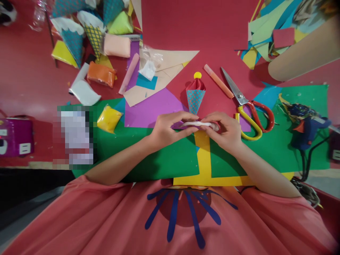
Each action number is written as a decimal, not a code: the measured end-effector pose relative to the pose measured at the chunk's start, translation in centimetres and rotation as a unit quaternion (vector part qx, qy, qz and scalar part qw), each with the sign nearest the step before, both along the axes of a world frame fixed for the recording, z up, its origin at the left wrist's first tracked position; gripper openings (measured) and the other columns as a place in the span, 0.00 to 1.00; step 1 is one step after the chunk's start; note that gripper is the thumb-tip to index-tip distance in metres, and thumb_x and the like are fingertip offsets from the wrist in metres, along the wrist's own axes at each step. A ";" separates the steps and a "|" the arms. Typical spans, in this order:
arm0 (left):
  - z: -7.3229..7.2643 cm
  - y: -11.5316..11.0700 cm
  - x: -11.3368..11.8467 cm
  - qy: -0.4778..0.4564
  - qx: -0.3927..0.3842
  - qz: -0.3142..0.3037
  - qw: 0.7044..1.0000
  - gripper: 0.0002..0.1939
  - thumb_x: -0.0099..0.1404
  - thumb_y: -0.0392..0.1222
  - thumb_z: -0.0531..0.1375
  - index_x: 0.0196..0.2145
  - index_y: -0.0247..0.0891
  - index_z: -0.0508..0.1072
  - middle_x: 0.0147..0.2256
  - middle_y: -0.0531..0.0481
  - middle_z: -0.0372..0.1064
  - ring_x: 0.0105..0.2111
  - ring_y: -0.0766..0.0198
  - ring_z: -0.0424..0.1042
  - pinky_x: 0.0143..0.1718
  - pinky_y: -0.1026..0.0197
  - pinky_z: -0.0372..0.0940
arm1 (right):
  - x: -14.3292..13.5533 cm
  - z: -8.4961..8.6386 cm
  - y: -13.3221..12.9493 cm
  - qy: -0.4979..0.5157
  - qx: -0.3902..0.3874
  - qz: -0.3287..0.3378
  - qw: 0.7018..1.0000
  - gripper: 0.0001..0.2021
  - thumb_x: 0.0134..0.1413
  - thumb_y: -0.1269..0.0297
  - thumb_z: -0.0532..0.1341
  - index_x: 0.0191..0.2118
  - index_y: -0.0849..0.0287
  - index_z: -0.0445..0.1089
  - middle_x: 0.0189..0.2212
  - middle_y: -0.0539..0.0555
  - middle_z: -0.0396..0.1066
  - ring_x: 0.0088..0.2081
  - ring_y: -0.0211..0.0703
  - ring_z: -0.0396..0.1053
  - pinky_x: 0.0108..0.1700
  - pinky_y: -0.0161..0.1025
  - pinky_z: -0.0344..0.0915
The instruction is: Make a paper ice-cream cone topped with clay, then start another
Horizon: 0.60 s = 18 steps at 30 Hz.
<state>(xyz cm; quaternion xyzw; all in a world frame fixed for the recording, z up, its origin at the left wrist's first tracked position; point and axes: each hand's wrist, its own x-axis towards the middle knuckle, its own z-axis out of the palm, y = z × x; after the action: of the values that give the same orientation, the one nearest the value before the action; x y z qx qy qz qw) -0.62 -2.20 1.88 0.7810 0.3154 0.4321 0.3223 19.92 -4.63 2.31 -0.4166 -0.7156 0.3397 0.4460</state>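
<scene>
Between my two hands stretches a thin strip of white clay (196, 123), lying roughly level. My left hand (172, 129) pinches its left part between thumb and fingers. The right end is pinched by my right hand (224, 130), where the strip looks thicker and something reddish shows by the fingers. Just beyond the hands lies a small blue patterned paper cone (196, 101) with red folds and a yellow ball (197, 75) at its top. Its lower tip is close to my fingers.
Scissors (240, 96) with red and yellow handles and an orange marker (219, 81) lie right of the cone. Clay packets, including a yellow one (109, 118), and finished cones (71, 39) are at left. A glue gun (308, 131) sits far right.
</scene>
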 end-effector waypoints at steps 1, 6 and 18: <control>0.0 0.0 0.0 0.001 0.006 -0.005 1.000 0.08 0.64 0.41 0.66 0.41 0.37 0.79 0.37 0.48 0.82 0.36 0.67 0.81 0.38 0.71 0.72 | 0.0 0.0 0.0 0.002 0.005 0.010 1.000 0.03 0.57 0.67 0.65 0.39 0.53 0.75 0.33 0.50 0.79 0.35 0.40 0.77 0.37 0.37 0.73; 0.1 0.0 0.1 -0.004 0.037 -0.005 0.999 0.04 0.65 0.39 0.64 0.37 0.38 0.79 0.33 0.50 0.82 0.32 0.68 0.80 0.34 0.71 0.71 | -0.1 -0.2 -0.1 -0.010 -0.012 -0.008 1.000 0.06 0.57 0.63 0.66 0.41 0.54 0.74 0.36 0.51 0.80 0.37 0.41 0.78 0.39 0.38 0.75; -0.1 0.1 0.1 0.040 0.121 0.016 0.992 0.06 0.68 0.42 0.62 0.38 0.39 0.78 0.33 0.51 0.81 0.32 0.68 0.80 0.35 0.68 0.71 | -0.2 -0.1 0.0 -0.011 -0.003 -0.007 1.000 0.05 0.56 0.65 0.67 0.39 0.54 0.75 0.34 0.51 0.81 0.36 0.40 0.79 0.39 0.36 0.75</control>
<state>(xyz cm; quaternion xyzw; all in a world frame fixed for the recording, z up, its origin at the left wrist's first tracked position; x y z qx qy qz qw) -0.52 -2.08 1.80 0.8260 0.2857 0.4402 0.2058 19.76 -4.60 2.20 -0.4265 -0.7164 0.3344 0.4394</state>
